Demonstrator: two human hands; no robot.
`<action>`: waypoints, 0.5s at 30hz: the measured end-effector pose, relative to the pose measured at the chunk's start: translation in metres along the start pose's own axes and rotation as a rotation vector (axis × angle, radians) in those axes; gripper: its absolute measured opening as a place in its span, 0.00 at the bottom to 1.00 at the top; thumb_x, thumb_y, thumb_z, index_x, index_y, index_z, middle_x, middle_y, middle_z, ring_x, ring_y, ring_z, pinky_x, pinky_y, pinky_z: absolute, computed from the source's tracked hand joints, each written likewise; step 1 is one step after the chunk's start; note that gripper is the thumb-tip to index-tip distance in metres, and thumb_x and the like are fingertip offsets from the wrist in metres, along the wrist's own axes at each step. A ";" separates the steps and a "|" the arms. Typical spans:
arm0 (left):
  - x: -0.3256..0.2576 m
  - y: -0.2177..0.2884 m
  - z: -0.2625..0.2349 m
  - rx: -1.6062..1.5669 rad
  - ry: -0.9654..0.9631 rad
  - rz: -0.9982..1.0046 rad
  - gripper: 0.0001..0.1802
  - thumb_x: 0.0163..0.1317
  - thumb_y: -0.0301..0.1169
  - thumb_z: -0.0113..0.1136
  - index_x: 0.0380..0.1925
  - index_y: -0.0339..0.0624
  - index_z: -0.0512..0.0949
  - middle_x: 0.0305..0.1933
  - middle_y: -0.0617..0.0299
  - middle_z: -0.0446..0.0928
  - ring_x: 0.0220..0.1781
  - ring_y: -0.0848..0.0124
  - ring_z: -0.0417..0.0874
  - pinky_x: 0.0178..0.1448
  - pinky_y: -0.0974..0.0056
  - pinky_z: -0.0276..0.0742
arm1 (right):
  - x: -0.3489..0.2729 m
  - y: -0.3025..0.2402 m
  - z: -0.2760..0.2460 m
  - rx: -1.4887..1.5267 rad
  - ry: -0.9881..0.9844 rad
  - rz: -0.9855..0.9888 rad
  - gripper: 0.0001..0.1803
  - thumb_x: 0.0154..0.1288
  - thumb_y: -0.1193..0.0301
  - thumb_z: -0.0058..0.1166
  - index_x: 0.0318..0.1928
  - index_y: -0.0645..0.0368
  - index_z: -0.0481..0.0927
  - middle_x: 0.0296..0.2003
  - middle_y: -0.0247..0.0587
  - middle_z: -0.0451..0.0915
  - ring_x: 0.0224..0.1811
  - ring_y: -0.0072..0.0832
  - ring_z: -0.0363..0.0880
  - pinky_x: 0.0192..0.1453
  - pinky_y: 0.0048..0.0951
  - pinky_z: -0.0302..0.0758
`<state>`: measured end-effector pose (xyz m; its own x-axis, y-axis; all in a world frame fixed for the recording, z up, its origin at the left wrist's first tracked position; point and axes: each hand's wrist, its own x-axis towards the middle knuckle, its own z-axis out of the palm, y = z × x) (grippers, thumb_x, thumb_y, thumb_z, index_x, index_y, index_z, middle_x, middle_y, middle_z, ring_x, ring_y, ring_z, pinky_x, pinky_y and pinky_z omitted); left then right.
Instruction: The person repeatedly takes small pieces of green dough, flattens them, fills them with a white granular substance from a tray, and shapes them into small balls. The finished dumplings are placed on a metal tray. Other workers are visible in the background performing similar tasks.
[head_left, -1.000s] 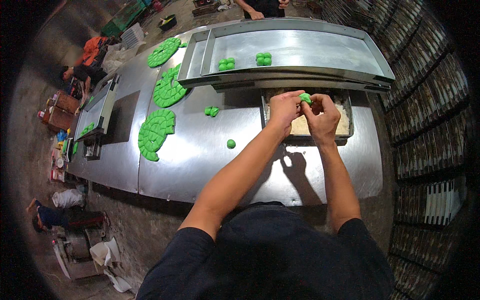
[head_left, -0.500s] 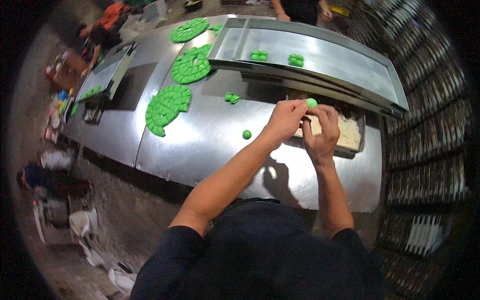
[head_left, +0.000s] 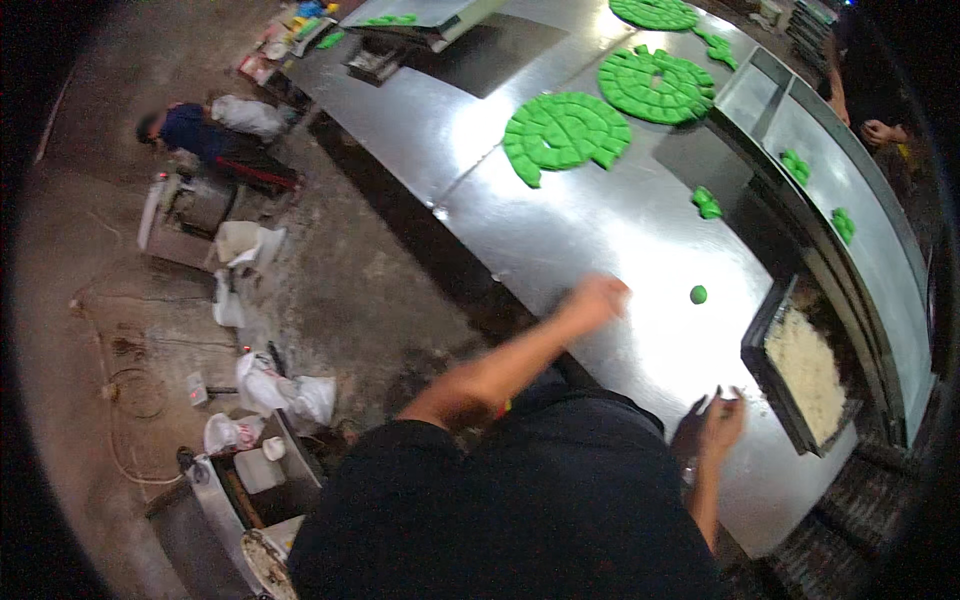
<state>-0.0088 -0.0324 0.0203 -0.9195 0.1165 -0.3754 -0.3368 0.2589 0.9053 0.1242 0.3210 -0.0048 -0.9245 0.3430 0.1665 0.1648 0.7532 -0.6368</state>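
Observation:
My left hand, slightly blurred, is closed over the near edge of the metal table; what it holds, if anything, is hidden. Low over the table's right part, my right hand has loosely bent fingers, their tips apart, and no object shows in it. Between the hands and the dark tray of pale crumbly material lies a small green dough ball. Farther off sits a small lump of green dough pieces. Three flat green dough rounds, scored into pieces, include the nearest one.
A long metal tray at the right holds two green clusters. Another tray stands at the table's far left. A person's hand shows beyond the long tray. Another person and white bags are at left.
The view has turned left. My hands, together around a green dough ball before, have come apart; that ball no longer shows. The other ball remains on the table.

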 end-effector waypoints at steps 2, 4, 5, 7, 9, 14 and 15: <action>0.032 0.037 -0.049 0.273 0.428 -0.112 0.13 0.64 0.32 0.57 0.44 0.40 0.84 0.45 0.48 0.85 0.46 0.54 0.86 0.53 0.49 0.80 | -0.021 -0.023 0.030 -0.196 0.093 -0.286 0.19 0.59 0.72 0.60 0.52 0.61 0.79 0.30 0.44 0.78 0.33 0.39 0.74 0.42 0.36 0.72; 0.082 0.001 -0.127 0.521 0.716 -0.042 0.17 0.62 0.38 0.64 0.47 0.41 0.82 0.47 0.45 0.82 0.51 0.48 0.83 0.56 0.49 0.78 | -0.001 -0.066 0.059 -0.077 -0.087 -0.421 0.16 0.57 0.77 0.57 0.48 0.61 0.80 0.30 0.47 0.77 0.36 0.45 0.74 0.44 0.40 0.71; 0.094 0.022 -0.135 0.621 0.839 0.075 0.22 0.60 0.41 0.68 0.49 0.41 0.79 0.48 0.43 0.78 0.52 0.45 0.81 0.56 0.48 0.78 | 0.014 -0.083 0.063 -0.043 -0.057 -0.429 0.14 0.58 0.79 0.56 0.46 0.61 0.80 0.30 0.47 0.76 0.36 0.45 0.74 0.44 0.41 0.71; 0.120 0.036 -0.156 0.674 0.856 -0.055 0.22 0.59 0.38 0.68 0.50 0.40 0.76 0.49 0.40 0.76 0.52 0.44 0.81 0.57 0.48 0.78 | 0.046 -0.090 0.061 -0.046 -0.006 -0.492 0.12 0.59 0.82 0.54 0.44 0.62 0.80 0.30 0.47 0.75 0.36 0.45 0.74 0.43 0.42 0.70; 0.140 0.029 -0.175 0.669 0.887 -0.098 0.20 0.59 0.34 0.66 0.50 0.39 0.76 0.49 0.40 0.76 0.53 0.44 0.81 0.57 0.48 0.79 | 0.065 -0.087 0.044 -0.064 0.109 -0.570 0.11 0.59 0.82 0.54 0.44 0.62 0.80 0.32 0.48 0.75 0.37 0.46 0.73 0.43 0.43 0.70; 0.138 0.021 -0.167 0.535 0.996 0.035 0.17 0.56 0.25 0.62 0.47 0.36 0.76 0.44 0.40 0.79 0.49 0.44 0.82 0.55 0.49 0.79 | 0.004 -0.056 0.034 -0.108 0.010 -0.316 0.10 0.59 0.78 0.56 0.42 0.60 0.81 0.35 0.47 0.75 0.39 0.46 0.73 0.48 0.45 0.69; 0.131 0.014 -0.161 0.500 1.029 0.050 0.12 0.55 0.24 0.61 0.40 0.36 0.79 0.37 0.40 0.82 0.44 0.44 0.83 0.52 0.48 0.79 | 0.000 -0.066 0.043 -0.102 0.010 -0.385 0.11 0.57 0.77 0.59 0.42 0.59 0.81 0.35 0.47 0.75 0.40 0.44 0.72 0.49 0.44 0.68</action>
<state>-0.1665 -0.1683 0.0163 -0.7373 -0.6428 0.2081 -0.3886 0.6554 0.6476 0.0988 0.2474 0.0049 -0.9219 0.0297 0.3863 -0.1595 0.8796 -0.4482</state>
